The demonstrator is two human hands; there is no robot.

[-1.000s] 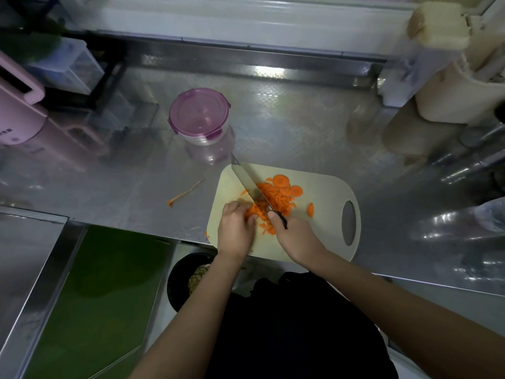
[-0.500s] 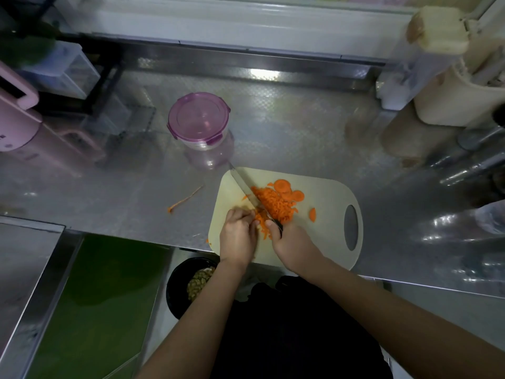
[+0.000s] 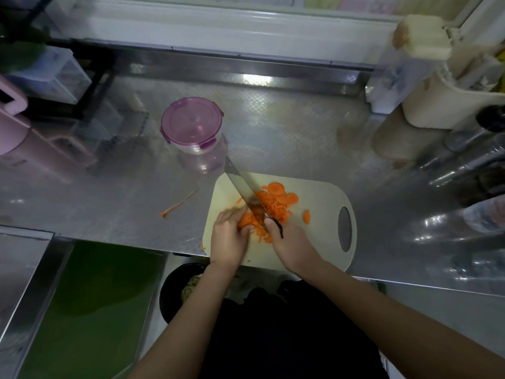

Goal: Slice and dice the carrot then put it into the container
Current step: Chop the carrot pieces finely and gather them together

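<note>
A pale cutting board (image 3: pixel 319 236) lies at the counter's near edge. On it sits a heap of diced carrot (image 3: pixel 272 205) with a few round carrot slices (image 3: pixel 284 194) behind it and one slice (image 3: pixel 306 216) off to the right. My left hand (image 3: pixel 229 236) holds a small stack of carrot slices (image 3: pixel 247 220) with curled fingers. My right hand (image 3: pixel 293 246) grips the black handle of a knife (image 3: pixel 243 184), whose blade slants up to the left over the stack. A clear round container with a purple lid (image 3: pixel 191 124), closed, stands behind the board.
A carrot peel strip (image 3: pixel 177 205) lies on the steel counter (image 3: pixel 109 192) left of the board. A pink appliance (image 3: pixel 11 124) stands far left, a cream utensil holder (image 3: pixel 448 102) far right. A black bin (image 3: pixel 177 291) with scraps sits below the counter edge.
The knife blade has shifted slightly left along the carrot stack between cuts, and my left hand has edged back with it. The pile of diced pieces right of the blade has grown.
</note>
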